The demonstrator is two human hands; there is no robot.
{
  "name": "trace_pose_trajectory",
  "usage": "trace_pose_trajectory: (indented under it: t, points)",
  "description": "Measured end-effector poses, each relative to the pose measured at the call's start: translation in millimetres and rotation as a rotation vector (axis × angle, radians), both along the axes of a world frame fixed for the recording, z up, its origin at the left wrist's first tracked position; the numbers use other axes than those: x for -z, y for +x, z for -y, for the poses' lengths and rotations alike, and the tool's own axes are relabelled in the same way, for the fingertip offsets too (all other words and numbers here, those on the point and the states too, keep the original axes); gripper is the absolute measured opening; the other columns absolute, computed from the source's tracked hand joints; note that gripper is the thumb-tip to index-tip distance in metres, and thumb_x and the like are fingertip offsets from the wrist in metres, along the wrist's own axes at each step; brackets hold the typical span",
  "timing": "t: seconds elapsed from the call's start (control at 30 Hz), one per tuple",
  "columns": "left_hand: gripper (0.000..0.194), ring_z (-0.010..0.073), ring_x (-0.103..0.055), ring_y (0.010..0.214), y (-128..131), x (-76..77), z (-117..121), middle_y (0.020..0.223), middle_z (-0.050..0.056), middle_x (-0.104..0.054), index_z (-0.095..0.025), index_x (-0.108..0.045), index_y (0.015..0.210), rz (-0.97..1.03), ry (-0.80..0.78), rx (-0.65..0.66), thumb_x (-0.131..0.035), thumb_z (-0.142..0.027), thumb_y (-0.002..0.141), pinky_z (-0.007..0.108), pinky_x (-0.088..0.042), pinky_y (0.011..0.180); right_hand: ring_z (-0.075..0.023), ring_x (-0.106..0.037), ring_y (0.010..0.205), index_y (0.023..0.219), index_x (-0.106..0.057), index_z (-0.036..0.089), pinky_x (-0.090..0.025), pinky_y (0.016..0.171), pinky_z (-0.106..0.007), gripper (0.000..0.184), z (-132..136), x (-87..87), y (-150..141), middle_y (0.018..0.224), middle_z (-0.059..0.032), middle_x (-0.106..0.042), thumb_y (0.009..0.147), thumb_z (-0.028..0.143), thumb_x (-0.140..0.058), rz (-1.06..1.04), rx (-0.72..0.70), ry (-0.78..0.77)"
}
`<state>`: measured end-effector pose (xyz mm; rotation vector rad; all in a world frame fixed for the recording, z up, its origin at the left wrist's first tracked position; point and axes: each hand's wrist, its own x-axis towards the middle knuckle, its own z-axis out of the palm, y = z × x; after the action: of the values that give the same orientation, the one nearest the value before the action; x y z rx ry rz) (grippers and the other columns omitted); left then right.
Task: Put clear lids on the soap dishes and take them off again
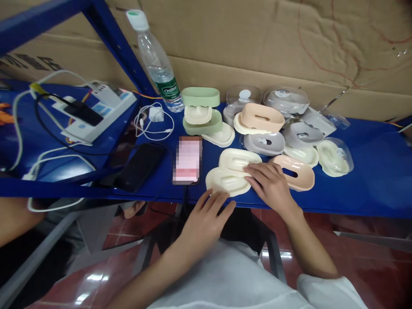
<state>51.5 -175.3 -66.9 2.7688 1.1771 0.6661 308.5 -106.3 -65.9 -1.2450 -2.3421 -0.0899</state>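
Note:
Two cream oval trays lie at the table's front, partly overlapping. The rear cream tray (236, 159) has a raised, ridged middle; the front cream tray (222, 182) sits below and left of it. My right hand (272, 184) rests its outstretched fingers on the right end of the rear tray, thumb lower down. My left hand (209, 219) has its fingers spread, with the tips at the near edge of the front tray. Just beyond my right hand is a peach oval holder (304, 171) with a slot in its bottom, partly hidden by that hand.
Behind the trays stand grey holders (264, 143), a peach holder (262, 116), clear covers (286, 98) and green holders (201, 96). Leftward are a lit phone (187, 161), a dark phone (139, 167), a water bottle (157, 64), a white cable (154, 124) and a power strip (109, 113).

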Motion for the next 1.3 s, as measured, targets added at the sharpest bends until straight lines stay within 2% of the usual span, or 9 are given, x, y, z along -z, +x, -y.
trace_pose_trajectory:
  t: [0.13, 0.33, 0.43, 0.63, 0.77, 0.87, 1.0, 1.17, 1.3]
  points:
    - [0.045, 0.0298, -0.074, 0.112, -6, 5.0, 10, 0.121, 0.015, -0.076, -0.016, -0.071, 0.127, 0.062, -0.020, -0.033, -0.048, 0.002, 0.093, 0.055, -0.062, 0.104, -0.0245, -0.073, 0.116, 0.135, -0.072, 0.023, -0.047, 0.102, -0.043, 0.029, -3, -3.9, -5, 0.132, -0.0088, -0.078, 0.109, 0.026, -0.058, 0.012, -0.008, -0.040]
    - [0.053, 0.0252, -0.073, 0.102, -11, 9.3, 15, 0.112, 0.014, -0.074, -0.015, -0.066, 0.140, 0.172, -0.056, -0.057, -0.042, 0.005, 0.097, 0.042, -0.066, 0.091, -0.0253, -0.072, 0.122, 0.137, -0.070, 0.021, -0.046, 0.108, -0.046, 0.030, -2, -6.4, -8, 0.134, -0.0088, -0.078, 0.109, 0.021, -0.057, 0.089, -0.013, -0.005]
    - [0.053, 0.0241, -0.073, 0.110, -14, 7.0, 17, 0.120, 0.013, -0.073, -0.017, -0.060, 0.149, 0.198, -0.117, -0.006, -0.044, 0.001, 0.102, 0.037, -0.067, 0.093, -0.0263, -0.067, 0.134, 0.143, -0.066, 0.020, -0.042, 0.118, -0.050, 0.037, -1, -5.1, -10, 0.142, -0.0101, -0.074, 0.109, 0.014, -0.052, 0.148, -0.030, -0.057]
    - [0.042, 0.0263, -0.073, 0.116, -23, -1.5, 18, 0.124, 0.014, -0.074, -0.016, -0.061, 0.146, 0.150, -0.141, 0.154, -0.054, -0.008, 0.106, 0.043, -0.066, 0.102, -0.0274, -0.064, 0.139, 0.149, -0.061, 0.020, -0.037, 0.125, -0.053, 0.041, 0, -7.2, -12, 0.146, -0.0103, -0.071, 0.109, 0.016, -0.054, 0.154, -0.030, -0.077]
    - [0.044, 0.0293, -0.068, 0.132, -26, 3.8, 9, 0.128, 0.012, -0.074, -0.018, -0.063, 0.143, 0.137, -0.113, 0.086, -0.051, -0.003, 0.104, 0.047, -0.065, 0.107, -0.0319, -0.063, 0.140, 0.157, -0.054, 0.027, -0.038, 0.124, -0.057, 0.051, 18, -8.0, 16, 0.151, -0.0111, -0.067, 0.106, 0.026, -0.062, 0.060, 0.142, -0.005]
    - [0.047, 0.0263, -0.069, 0.132, -26, 8.2, 4, 0.129, 0.012, -0.075, -0.019, -0.063, 0.142, 0.148, -0.084, 0.064, -0.049, 0.001, 0.102, 0.052, -0.061, 0.113, -0.0378, -0.066, 0.134, 0.157, -0.055, 0.027, -0.044, 0.117, -0.061, 0.057, 41, 3.4, 54, 0.148, -0.0143, -0.068, 0.103, 0.033, -0.069, 0.046, 0.333, 0.070]
    - [0.049, 0.0258, -0.072, 0.126, -25, 10.3, 1, 0.128, 0.013, -0.076, -0.015, -0.066, 0.139, 0.128, -0.060, 0.031, -0.047, 0.005, 0.098, 0.058, -0.055, 0.119, -0.0372, -0.072, 0.126, 0.151, -0.062, 0.031, -0.045, 0.114, -0.061, 0.049, 70, 17.9, 85, 0.137, -0.0104, -0.075, 0.102, 0.032, -0.070, 0.061, 0.390, 0.085]
    - [0.046, 0.0268, -0.073, 0.120, -24, 11.9, 4, 0.124, 0.012, -0.078, -0.014, -0.066, 0.140, 0.112, -0.101, 0.064, -0.052, 0.002, 0.099, 0.060, -0.046, 0.126, -0.0344, -0.075, 0.116, 0.144, -0.065, 0.033, -0.039, 0.117, -0.062, 0.042, 84, 7.5, 56, 0.127, -0.0083, -0.079, 0.102, 0.028, -0.071, -0.079, 0.303, 0.035]
    - [0.045, 0.0300, -0.068, 0.130, -20, 15.5, 11, 0.137, 0.013, -0.069, -0.024, -0.065, 0.140, 0.204, -0.099, -0.096, -0.057, -0.003, 0.101, 0.058, -0.057, 0.116, -0.0311, -0.074, 0.121, 0.140, -0.064, 0.033, -0.030, 0.123, -0.061, 0.040, 75, -6.3, 9, 0.126, -0.0052, -0.080, 0.102, 0.026, -0.072, -0.099, 0.095, -0.048]
